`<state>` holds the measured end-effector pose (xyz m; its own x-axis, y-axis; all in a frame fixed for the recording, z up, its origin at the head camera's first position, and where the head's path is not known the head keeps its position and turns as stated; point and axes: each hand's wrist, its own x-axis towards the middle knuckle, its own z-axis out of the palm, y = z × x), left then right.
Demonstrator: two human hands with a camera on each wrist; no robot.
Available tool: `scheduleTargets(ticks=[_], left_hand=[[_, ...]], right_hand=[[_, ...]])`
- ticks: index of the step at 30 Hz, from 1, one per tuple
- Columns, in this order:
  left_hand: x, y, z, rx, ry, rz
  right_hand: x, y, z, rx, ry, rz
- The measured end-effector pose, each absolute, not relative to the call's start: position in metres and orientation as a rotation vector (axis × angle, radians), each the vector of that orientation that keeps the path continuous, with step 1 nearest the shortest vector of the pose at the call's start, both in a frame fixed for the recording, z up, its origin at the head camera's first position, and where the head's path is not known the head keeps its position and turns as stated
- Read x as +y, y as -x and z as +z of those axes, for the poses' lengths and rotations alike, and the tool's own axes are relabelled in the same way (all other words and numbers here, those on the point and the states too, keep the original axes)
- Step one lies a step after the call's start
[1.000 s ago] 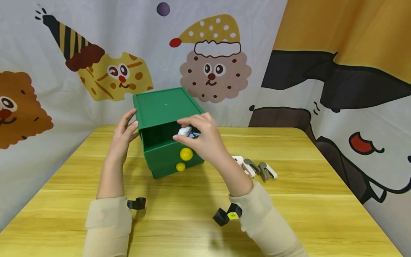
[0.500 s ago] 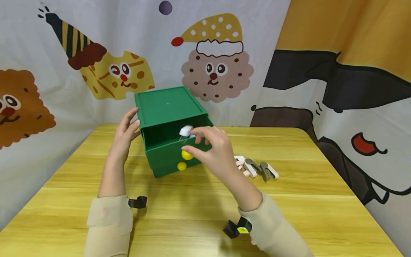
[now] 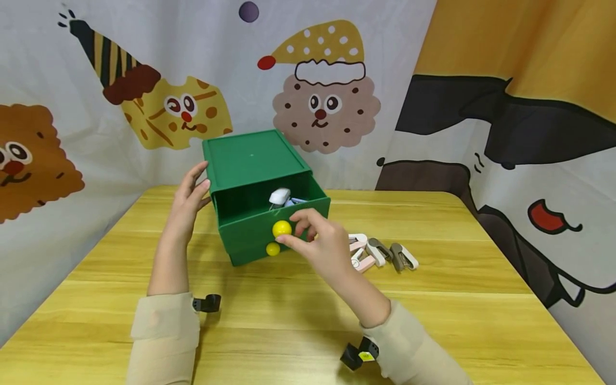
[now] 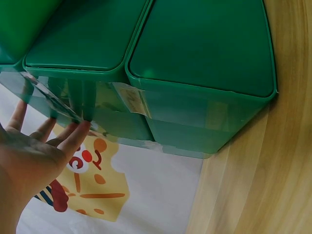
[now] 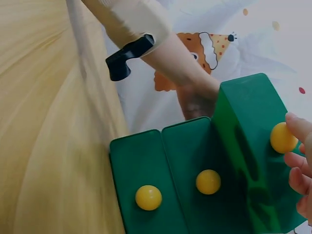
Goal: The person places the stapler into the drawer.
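Observation:
A green drawer box [image 3: 250,160] stands on the table with its top drawer [image 3: 240,220] pulled out. My right hand [image 3: 322,243] has its thumb and fingertips around the yellow knob [image 3: 282,229] of that drawer, also visible in the right wrist view as a yellow knob [image 5: 283,138] between thumb and fingers. Inside the drawer lie a white rounded piece [image 3: 280,196] and a bluish piece [image 3: 294,202], partly hidden by the drawer front. With fingers spread, my left hand [image 3: 186,200] rests against the box's left side; fingertips [image 4: 83,127] touch the taped wall in the left wrist view.
Several small V-shaped hinged clips, including a grey-and-white clip [image 3: 403,258] and a pink-and-white clip [image 3: 362,262], lie on the wooden table [image 3: 269,321] right of the box. Lower drawers with a yellow knob [image 5: 148,198] are shut. A cartoon-printed cloth [image 3: 327,171] hangs behind.
My right hand has released the white piece into the drawer, drawn back to the right and down, and come to the knob. My left hand stays against the box.

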<state>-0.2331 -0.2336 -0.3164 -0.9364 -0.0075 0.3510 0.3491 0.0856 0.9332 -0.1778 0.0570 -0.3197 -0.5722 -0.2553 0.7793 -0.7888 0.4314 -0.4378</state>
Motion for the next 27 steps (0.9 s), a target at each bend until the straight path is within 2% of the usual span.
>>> scheduleTargets(ticks=[18, 27], left_hand=[[-0.233, 0.233, -0.316, -2.093, 0.341, -1.938], [-0.232, 0.231, -0.315, -2.094, 0.346, -1.933]], right_hand=[[0.049, 0.178, -0.325, -2.125, -0.846, 1.211], [0.039, 0.193, -0.321, -2.201, -0.78, 1.228]])
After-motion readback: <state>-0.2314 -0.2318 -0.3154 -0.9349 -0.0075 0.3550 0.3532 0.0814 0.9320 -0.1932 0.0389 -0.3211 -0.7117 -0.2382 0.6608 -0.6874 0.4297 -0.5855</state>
